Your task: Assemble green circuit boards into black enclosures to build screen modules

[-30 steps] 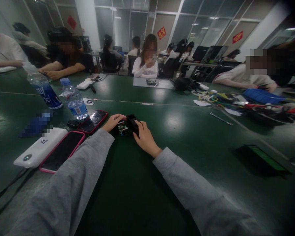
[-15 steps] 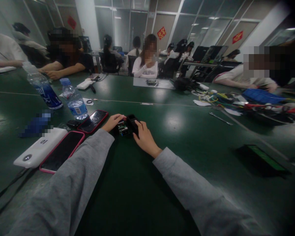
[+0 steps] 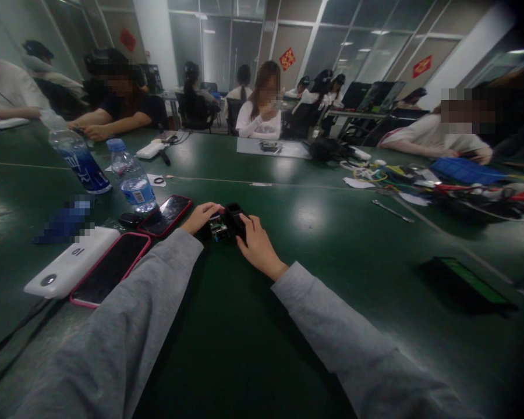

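My left hand [image 3: 203, 217] is closed at the far left edge of a small circuit board [image 3: 219, 229] with silver connectors and a bit of blue at its near end. The board seems to sit in a dark shell, though the dim light blurs its outline. Just right of it, my right hand [image 3: 261, 245] grips a black plastic case [image 3: 234, 215], its fingers lying over the right side. The case is tilted and stands close against the board; whether they touch I cannot tell.
On the left are two phones [image 3: 111, 270] [image 3: 166, 215], a white power bank [image 3: 72, 262], a black mouse-like object [image 3: 130, 220] and water bottles [image 3: 135, 180] [image 3: 81, 157]. Rightward are a wrench [image 3: 392, 211], tangled cables [image 3: 371, 173] and a black-and-green box [image 3: 467, 284]. People sit across the table.
Both hands, the board and the case stay almost where they were. Across the table, the person at the right has shifted slightly.
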A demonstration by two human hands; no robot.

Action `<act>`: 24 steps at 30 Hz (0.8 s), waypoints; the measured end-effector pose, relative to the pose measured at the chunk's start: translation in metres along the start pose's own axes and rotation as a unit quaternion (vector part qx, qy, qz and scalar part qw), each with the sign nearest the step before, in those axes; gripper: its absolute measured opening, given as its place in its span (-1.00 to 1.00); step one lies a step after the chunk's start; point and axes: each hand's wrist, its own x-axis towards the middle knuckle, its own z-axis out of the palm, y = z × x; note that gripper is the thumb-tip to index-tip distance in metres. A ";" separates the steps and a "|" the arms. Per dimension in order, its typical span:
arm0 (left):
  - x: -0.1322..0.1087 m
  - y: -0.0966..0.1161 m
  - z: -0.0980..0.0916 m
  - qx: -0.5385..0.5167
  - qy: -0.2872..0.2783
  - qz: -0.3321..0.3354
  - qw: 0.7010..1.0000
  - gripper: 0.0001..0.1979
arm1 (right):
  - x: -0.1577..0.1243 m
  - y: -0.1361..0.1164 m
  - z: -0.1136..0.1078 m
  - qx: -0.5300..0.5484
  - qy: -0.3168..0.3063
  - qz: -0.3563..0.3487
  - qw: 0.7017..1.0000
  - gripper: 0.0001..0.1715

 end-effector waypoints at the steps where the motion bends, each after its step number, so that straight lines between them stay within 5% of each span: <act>1: 0.000 0.000 0.000 -0.001 0.000 0.000 1.000 -0.56 | 0.000 0.000 0.000 -0.001 0.001 0.000 1.000 -0.29; 11: 0.000 -0.001 0.000 -0.004 0.008 0.006 1.000 -0.59 | 0.002 -0.005 -0.007 0.082 0.039 0.027 0.995 -0.45; 17: -0.001 0.001 0.001 -0.003 0.001 -0.002 1.000 -0.58 | 0.007 0.008 -0.007 0.204 0.130 0.152 0.958 -0.51; 24: 0.000 0.000 0.001 -0.004 0.008 -0.005 1.000 -0.60 | 0.007 0.013 0.000 0.087 0.143 0.147 0.975 -0.39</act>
